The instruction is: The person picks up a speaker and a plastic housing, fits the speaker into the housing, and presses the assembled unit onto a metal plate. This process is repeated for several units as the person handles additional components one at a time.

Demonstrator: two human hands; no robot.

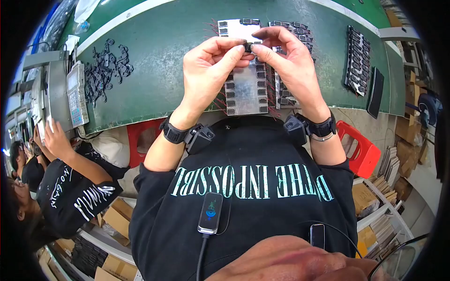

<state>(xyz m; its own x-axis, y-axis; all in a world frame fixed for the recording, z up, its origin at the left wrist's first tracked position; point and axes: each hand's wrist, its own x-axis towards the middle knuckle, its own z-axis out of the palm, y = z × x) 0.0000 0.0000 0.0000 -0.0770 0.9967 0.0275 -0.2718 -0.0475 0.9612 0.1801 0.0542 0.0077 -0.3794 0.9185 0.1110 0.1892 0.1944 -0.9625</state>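
My left hand point(206, 65) and my right hand point(295, 61) meet over the bench, thumbs and fingertips pinched together on a small black part point(248, 47). Fingers cover much of it, so its exact kind cannot be told. Below them lies a silver metal plate point(243, 89) with small black rectangular pieces along both long edges and thin red wires sticking out at the sides. A second plate with similar pieces point(295, 28) lies just right of it, partly hidden by my right hand. The fingertips of my right hand look dark and smudged.
Loose black parts point(108, 68) are heaped on the green bench point(159, 61) at left, beside a grey keypad device point(77, 96). Another loaded plate point(357, 61) and a black flat panel point(375, 92) lie at right. Red stools point(365, 152) flank me; a co-worker's hand point(57, 140) is at left.
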